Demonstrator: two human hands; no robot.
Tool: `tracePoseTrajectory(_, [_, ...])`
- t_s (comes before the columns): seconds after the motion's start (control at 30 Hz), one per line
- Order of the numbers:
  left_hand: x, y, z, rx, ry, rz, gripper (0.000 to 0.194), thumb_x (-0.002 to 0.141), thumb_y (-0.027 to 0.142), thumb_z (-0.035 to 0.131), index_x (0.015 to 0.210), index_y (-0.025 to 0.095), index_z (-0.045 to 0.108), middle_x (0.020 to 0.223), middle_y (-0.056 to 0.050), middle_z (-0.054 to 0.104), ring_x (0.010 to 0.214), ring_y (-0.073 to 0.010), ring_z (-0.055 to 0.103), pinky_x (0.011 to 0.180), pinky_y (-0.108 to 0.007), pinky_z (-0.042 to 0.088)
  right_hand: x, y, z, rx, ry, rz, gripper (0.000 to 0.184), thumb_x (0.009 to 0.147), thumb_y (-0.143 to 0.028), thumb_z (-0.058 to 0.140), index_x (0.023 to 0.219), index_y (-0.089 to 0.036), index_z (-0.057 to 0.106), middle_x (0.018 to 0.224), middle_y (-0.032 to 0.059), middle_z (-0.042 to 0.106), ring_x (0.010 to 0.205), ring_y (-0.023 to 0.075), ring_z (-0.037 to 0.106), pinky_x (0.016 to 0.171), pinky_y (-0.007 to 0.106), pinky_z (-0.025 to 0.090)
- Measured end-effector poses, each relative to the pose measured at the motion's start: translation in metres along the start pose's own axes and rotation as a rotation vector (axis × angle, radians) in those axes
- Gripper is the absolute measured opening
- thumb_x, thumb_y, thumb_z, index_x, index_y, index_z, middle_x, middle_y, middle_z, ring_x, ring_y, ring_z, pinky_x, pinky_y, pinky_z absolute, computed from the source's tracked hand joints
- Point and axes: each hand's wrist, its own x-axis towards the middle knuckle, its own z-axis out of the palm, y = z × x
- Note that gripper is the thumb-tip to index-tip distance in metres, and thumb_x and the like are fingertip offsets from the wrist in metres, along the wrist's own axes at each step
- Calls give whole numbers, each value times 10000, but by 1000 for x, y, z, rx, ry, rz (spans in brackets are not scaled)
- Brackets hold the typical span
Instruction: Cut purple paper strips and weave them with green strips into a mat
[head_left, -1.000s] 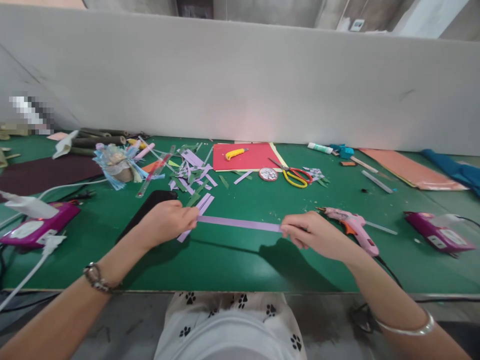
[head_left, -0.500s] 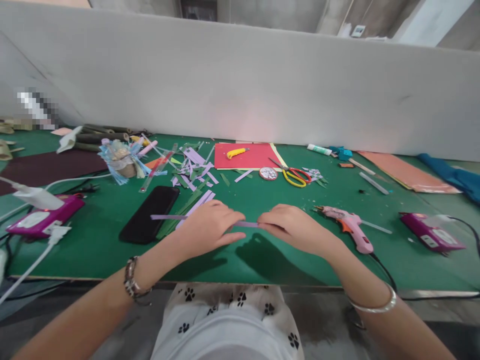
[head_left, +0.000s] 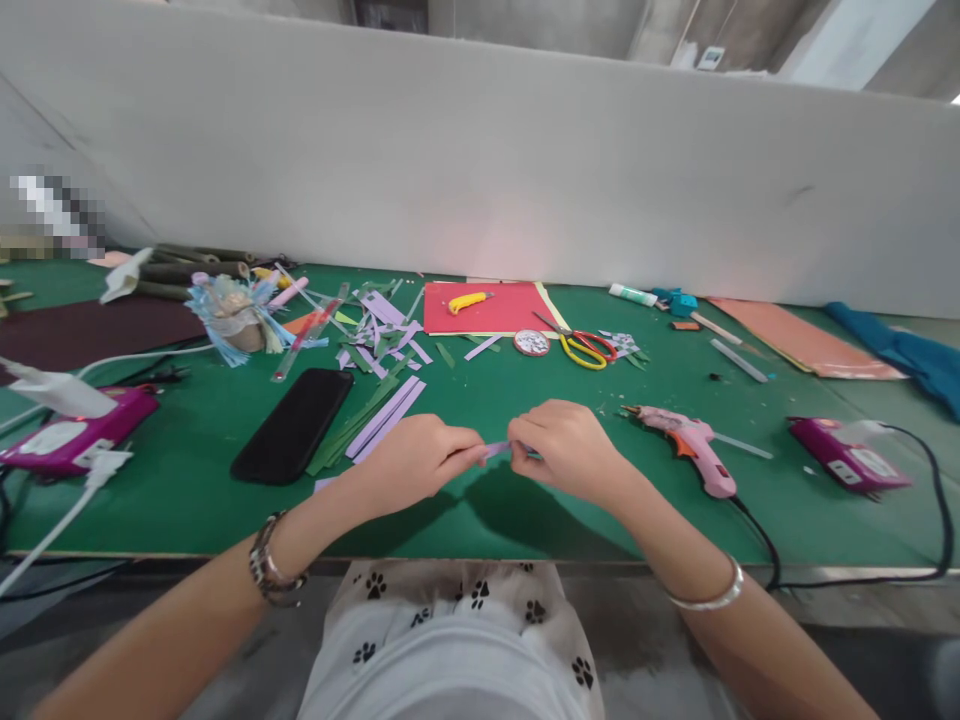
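A narrow purple paper strip point(head_left: 496, 450) spans the short gap between my two hands above the front of the green table. My left hand point(head_left: 424, 455) pinches it between thumb and fingers, and most of its left part is hidden under that hand and wrist. On the other side, the closed fingers of my right hand point(head_left: 559, 445) grip the strip. Just beyond my left hand lie more purple strips point(head_left: 386, 418) beside green paper strips point(head_left: 358, 420). A black phone point(head_left: 292, 425) rests left of them.
Right of my hands lies a pink glue gun point(head_left: 694, 445) with its cord. Scissors point(head_left: 581, 345), a yellow cutter point(head_left: 469, 302) on red paper point(head_left: 517, 310) and paper scraps point(head_left: 382, 330) lie farther back. Purple power strips point(head_left: 82, 430) sit at both sides, before a white partition point(head_left: 480, 150).
My left fingers have closed into a pinch, and the strip's left end has swung down toward my wrist. My right hand has risen slightly and turned. The view has shifted a little.
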Motion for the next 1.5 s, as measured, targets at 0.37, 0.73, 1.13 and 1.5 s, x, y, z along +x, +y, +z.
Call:
tracePoseTrajectory(0.37, [-19, -14, -25, -32, -25, -64, 390, 873, 352, 326, 697, 193, 636, 376, 64, 458, 392, -88, 454, 487, -188, 300, -40, 36, -16, -248, -15, 240, 249, 707, -77, 388, 495, -180, 472, 437, 2, 493, 452, 117, 397, 511, 247, 267])
tracePoseTrajectory(0.73, [0, -7, -17, 208, 4, 125, 320, 891, 276, 348, 743, 180, 616, 659, 14, 662, 605, -122, 568, 622, -242, 349, -5, 0, -13, 304, -360, 147, 236, 887, -265, 388, 777, -171, 574, 684, 31, 624, 616, 135, 535, 578, 233, 318])
tracePoseTrajectory(1.13, [9, -17, 1, 716, 439, 401, 291, 822, 109, 326, 574, 184, 460, 432, 38, 491, 386, -107, 413, 472, -249, 281, -5, 8, -13, 688, -320, 326, 261, 856, -236, 390, 638, -167, 515, 467, -49, 488, 430, 55, 413, 481, 164, 291])
tracePoseTrajectory(1.5, [-50, -90, -56, 655, 496, -177, 313, 788, 262, 337, 484, 211, 390, 379, 23, 291, 386, -111, 285, 444, -266, 154, -52, 35, -35, 595, -265, 611, 284, 832, -316, 376, 606, -186, 488, 449, -38, 493, 420, 81, 436, 449, 191, 329])
